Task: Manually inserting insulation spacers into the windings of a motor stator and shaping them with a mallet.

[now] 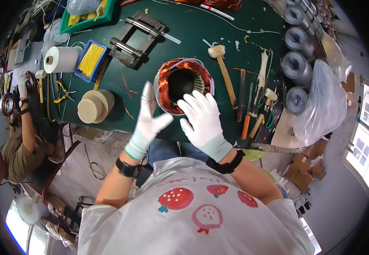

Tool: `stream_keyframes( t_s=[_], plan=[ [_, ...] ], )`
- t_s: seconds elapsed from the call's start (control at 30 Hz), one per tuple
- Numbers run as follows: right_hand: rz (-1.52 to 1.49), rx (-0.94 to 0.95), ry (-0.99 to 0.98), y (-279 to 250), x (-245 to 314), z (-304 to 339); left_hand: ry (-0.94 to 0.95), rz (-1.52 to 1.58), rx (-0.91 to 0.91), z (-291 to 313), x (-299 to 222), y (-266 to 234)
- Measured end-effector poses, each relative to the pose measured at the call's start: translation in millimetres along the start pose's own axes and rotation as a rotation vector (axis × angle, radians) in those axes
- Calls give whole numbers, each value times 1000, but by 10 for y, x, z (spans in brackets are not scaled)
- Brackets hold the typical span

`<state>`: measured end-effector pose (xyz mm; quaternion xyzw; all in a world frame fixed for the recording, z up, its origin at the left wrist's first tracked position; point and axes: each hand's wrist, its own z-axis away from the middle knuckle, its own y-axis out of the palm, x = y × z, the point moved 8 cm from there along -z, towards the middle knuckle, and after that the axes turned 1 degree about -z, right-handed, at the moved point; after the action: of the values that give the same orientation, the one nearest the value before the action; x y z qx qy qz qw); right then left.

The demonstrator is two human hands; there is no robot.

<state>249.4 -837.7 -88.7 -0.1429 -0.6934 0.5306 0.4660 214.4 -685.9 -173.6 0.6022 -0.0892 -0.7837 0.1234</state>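
A motor stator (165,80) with copper windings stands on the green table in front of me, its dark round bore facing up. Pale slot liners show along the right inside of the bore. My left hand (147,121), in a white glove, is beside the stator's near left side with the fingers stretched out and the thumb apart. A thin copper-coloured wire passes near its fingers; whether they touch it I cannot tell. My right hand (203,119), also gloved, lies over the stator's near right rim, fingers spread and apparently empty.
Left of the stator are a metal frame with rollers (136,38), a blue tray (91,80) of yellow strips, a white spool (61,59) and a cream stepped block (95,106). A mallet (223,70) and several hand tools lie right. Another person (25,144) works far left.
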Motion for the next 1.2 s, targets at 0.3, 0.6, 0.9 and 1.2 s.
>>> stream_keyframes(
  t_s=[0.3, 0.6, 0.9, 1.2],
  plan=[
    [-338, -239, 47, -635, -424, 601, 152, -65, -163, 12, -1154, 64],
    [-293, -271, 670, 86, -2398, 1174, 747, -702, -638, 565, -2479, -279],
    [-879, -117, 882, -11, -2497, 822, 604, -1368, 6, -232, -1563, 1007],
    [-906, 453, 936, -1504, -1141, 848, 308, -401, -578, -252, -170, 131]
  ],
)
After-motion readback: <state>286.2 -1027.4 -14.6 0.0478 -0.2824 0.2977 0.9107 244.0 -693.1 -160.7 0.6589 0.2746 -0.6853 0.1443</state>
